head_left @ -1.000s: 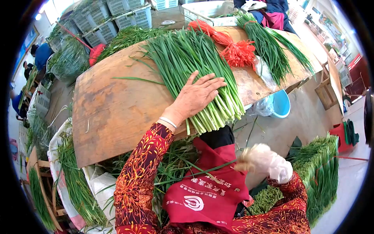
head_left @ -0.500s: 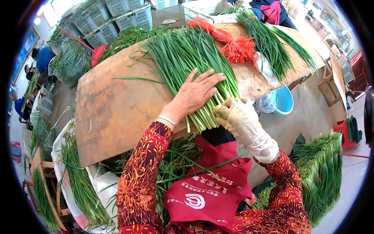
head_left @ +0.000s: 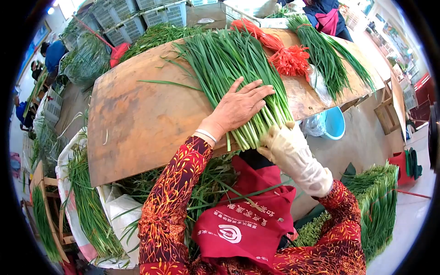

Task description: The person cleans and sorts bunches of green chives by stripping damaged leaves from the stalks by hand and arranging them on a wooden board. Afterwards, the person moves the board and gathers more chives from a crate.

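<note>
A thick sheaf of garlic chives (head_left: 224,57) lies on the wooden board (head_left: 133,123), leaves pointing away and pale stem ends at the near edge. My left hand (head_left: 239,104), bare with a white bracelet, rests palm down across the stems, fingers stretched out and a little spread. Beside it, my right hand (head_left: 286,142) wears a cream glove and is against the right side of the stem ends. Its fingers are bent and partly blurred, so whether they grip any stem is unclear. One loose leaf (head_left: 169,84) sticks out to the left.
Red ties (head_left: 288,59) and a tied chive bundle (head_left: 316,55) lie on the board's right. Below stands a blue bucket (head_left: 334,123). Stacked bundles (head_left: 378,211) are at lower right, a white sack (head_left: 121,215) at lower left. Crates (head_left: 165,16) and another person (head_left: 327,18) are behind.
My right hand has shifted slightly down from the stems, and its fingers look more blurred. My left hand stays flat on the chives. The whole view has shifted slightly.
</note>
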A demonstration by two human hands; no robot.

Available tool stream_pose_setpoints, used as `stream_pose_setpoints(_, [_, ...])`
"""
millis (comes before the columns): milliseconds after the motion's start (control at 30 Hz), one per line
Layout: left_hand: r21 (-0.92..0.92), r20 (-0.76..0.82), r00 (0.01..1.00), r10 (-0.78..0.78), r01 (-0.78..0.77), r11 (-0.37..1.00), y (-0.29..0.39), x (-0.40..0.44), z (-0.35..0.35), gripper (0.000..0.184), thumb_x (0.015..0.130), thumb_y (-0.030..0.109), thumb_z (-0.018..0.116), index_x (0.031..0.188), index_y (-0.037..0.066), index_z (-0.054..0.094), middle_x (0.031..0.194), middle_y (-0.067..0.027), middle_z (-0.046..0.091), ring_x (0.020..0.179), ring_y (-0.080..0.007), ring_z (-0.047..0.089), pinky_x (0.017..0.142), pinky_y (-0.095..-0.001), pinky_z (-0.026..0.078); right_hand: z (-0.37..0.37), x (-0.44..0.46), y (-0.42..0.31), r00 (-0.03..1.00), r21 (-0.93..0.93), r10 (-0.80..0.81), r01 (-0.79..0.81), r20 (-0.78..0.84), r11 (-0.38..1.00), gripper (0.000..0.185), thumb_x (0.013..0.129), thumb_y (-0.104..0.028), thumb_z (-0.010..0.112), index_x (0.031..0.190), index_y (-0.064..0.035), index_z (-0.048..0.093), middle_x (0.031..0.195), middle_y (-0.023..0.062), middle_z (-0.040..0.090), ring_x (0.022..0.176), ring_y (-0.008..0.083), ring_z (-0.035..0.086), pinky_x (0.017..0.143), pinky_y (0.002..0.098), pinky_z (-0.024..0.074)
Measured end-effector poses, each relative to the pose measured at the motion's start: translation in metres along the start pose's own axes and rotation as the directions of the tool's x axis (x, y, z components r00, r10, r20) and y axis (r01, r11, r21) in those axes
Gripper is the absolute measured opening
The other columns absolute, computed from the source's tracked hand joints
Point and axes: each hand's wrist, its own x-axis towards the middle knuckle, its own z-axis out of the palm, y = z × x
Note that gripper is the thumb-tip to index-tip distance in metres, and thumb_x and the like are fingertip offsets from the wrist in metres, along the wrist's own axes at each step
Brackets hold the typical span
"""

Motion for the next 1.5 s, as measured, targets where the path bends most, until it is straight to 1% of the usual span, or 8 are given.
stream_pose_setpoints(100, [-0.021,0.006,1.000,-0.020,0.020,1.000,0.000,-0.001,-0.001,0.040,0.097,0.027,0.036,0.137,0.021,0.037,0.140,0.0036,0.042,0.133,-0.0162,0.034,0.112,-0.0441,0.015,-0.009,-0.031,-0.011,0.835,0.139,-0.342,0.313,0.431,0.939,0.014,0.080,-0.033,0.059,0.083,-0.0213,0.066,0.073,0.0010,0.060,0.072,0.0198,0.062,0.062,0.0375,0.0470])
stream_pose_setpoints(133, [-0.034,0.004,1.000,-0.021,0.022,0.999,0.001,0.000,-0.001,0.040,0.097,0.027,0.036,0.137,0.021,0.037,0.140,0.0034,0.042,0.132,-0.0164,0.034,0.112,-0.0440,0.015,-0.016,-0.038,-0.015,0.720,0.386,-0.307,0.058,0.622,0.921,0.020,0.085,-0.032,0.056,0.090,-0.0158,0.067,0.081,0.0095,0.064,0.075,0.0262,0.065,0.067,0.0409,0.0509])
stream_pose_setpoints(267, [-0.292,0.042,0.994,-0.101,0.108,0.950,-0.003,0.001,-0.011,0.043,0.097,0.023,0.037,0.140,0.017,0.035,0.141,-0.0045,0.040,0.135,-0.0193,0.031,0.114,-0.0427,0.011,-0.003,-0.072,-0.007,0.890,0.639,-0.170,-0.160,0.423,0.752,0.025,0.087,-0.034,0.055,0.099,-0.0134,0.064,0.088,0.0102,0.064,0.081,0.0318,0.063,0.071,0.0423,0.0505])
stream_pose_setpoints(533, [-0.318,-0.216,0.926,-0.311,0.234,0.919,0.017,-0.066,-0.047,0.049,0.093,0.019,0.048,0.139,0.010,0.033,0.142,-0.0094,0.039,0.135,-0.0271,0.030,0.112,-0.0441,0.017,0.006,-0.078,-0.016,0.845,0.582,-0.090,-0.282,0.527,0.763,0.028,0.089,-0.036,0.054,0.104,-0.0142,0.064,0.096,0.0094,0.064,0.088,0.0310,0.062,0.078,0.0407,0.0486])
stream_pose_setpoints(733, [-0.240,-0.093,0.885,-0.456,0.424,0.873,0.058,-0.141,-0.046,0.047,0.092,0.018,0.049,0.136,0.009,0.038,0.142,-0.0114,0.038,0.134,-0.0289,0.031,0.112,-0.0448,0.019,0.009,-0.072,-0.033,0.924,0.629,-0.087,-0.184,0.373,0.755,0.026,0.089,-0.034,0.053,0.100,-0.0135,0.064,0.091,0.0095,0.065,0.083,0.0314,0.062,0.072,0.0413,0.0502])
stream_pose_setpoints(1067, [-0.347,-0.103,0.883,-0.457,0.399,0.849,0.077,-0.122,-0.037,0.047,0.092,0.021,0.052,0.135,0.008,0.039,0.141,-0.0136,0.038,0.131,-0.0297,0.035,0.111,-0.0468,0.020,0.001,-0.068,-0.015,0.940,0.830,0.337,-0.225,0.048,0.510,0.016,0.087,-0.020,0.061,0.099,-0.0085,0.064,0.086,0.0094,0.065,0.079,0.0235,0.064,0.069,0.0323,0.0494])
stream_pose_setpoints(1267, [-0.358,-0.191,0.883,-0.428,0.343,0.869,0.071,-0.056,-0.038,0.050,0.094,0.030,0.049,0.137,0.008,0.036,0.144,-0.0141,0.034,0.134,-0.0295,0.030,0.111,-0.0472,0.017,-0.010,-0.036,0.006,0.827,0.572,0.347,-0.037,-0.443,0.820,0.019,0.080,-0.021,0.067,0.096,-0.0135,0.063,0.102,0.0073,0.061,0.097,0.0286,0.056,0.082,0.0400,0.0437])
stream_pose_setpoints(1500, [-0.181,-0.053,0.884,-0.464,0.449,0.875,0.038,-0.034,-0.008,0.065,0.090,0.038,0.053,0.143,0.012,0.026,0.149,-0.0100,0.026,0.140,-0.0270,0.019,0.112,-0.0511,0.010,0.014,0.010,0.028,0.879,0.383,0.239,-0.071,-0.412,0.921,0.028,0.077,-0.020,0.065,0.104,-0.0127,0.062,0.122,0.0084,0.055,0.114,0.0272,0.048,0.096,0.0412,0.0352])
